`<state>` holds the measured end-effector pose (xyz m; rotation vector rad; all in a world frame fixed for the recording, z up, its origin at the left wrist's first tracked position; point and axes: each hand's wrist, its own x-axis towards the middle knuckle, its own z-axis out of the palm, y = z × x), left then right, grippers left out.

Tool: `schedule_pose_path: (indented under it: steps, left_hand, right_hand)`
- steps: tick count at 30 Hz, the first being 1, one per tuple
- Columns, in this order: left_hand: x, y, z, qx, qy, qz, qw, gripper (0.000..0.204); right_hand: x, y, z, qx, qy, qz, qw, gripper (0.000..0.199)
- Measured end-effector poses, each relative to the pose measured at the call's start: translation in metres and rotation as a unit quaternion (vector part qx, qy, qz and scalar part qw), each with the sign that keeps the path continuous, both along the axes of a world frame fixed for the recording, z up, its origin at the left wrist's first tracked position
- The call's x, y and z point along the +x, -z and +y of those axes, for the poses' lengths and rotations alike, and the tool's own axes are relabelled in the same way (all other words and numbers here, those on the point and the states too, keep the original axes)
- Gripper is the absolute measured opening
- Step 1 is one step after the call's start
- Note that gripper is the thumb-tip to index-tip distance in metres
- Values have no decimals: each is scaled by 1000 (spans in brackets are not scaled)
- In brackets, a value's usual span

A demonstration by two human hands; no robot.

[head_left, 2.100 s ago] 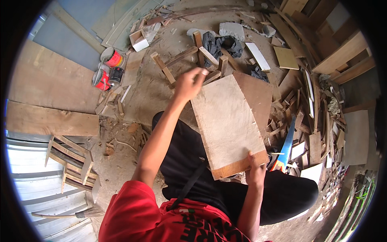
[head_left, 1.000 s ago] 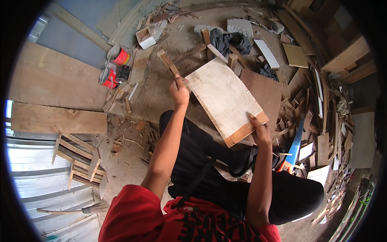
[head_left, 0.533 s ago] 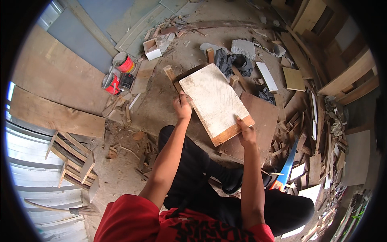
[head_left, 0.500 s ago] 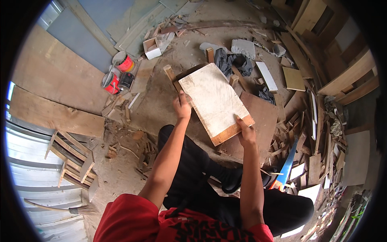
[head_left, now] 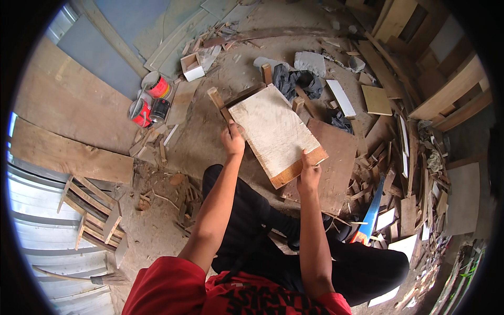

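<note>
Both the left hand and right hand grip the pale board by its edges, holding it over the brown panel, apparently not yet set down.

1. Even, soft daylight fills the scene; shadows are faint.
2. The pale wooden board is the brightest surface, without glare.
3. Around it detail is sharp; far from it, edges bend and soften.
4. A black fisheye border rings the picture.

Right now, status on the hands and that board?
Left hand and right hand both gripping the pale board. Board held over a brown panel. Wood scraps around.
</note>
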<state>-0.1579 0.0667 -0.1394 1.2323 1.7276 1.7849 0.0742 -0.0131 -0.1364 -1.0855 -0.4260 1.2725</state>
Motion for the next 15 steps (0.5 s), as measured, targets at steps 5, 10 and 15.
schedule_pose_path:
  steps: [5, 10, 15]
  left_hand:
    - [6, -5, -2, 1, -56, -7, 998, 54]
    - [3, 2, 3, 29, -51, 7, 998, 55]
    - [5, -12, -5, -13, -15, -28, 999, 41]
  right_hand:
    - [-1, -42, -27, 70, -12, -200, 977, 30]
    - [9, -52, -42, 119, 130, -115, 978, 35]
    - [54, 2, -63, 75, 209, 38, 974, 51]
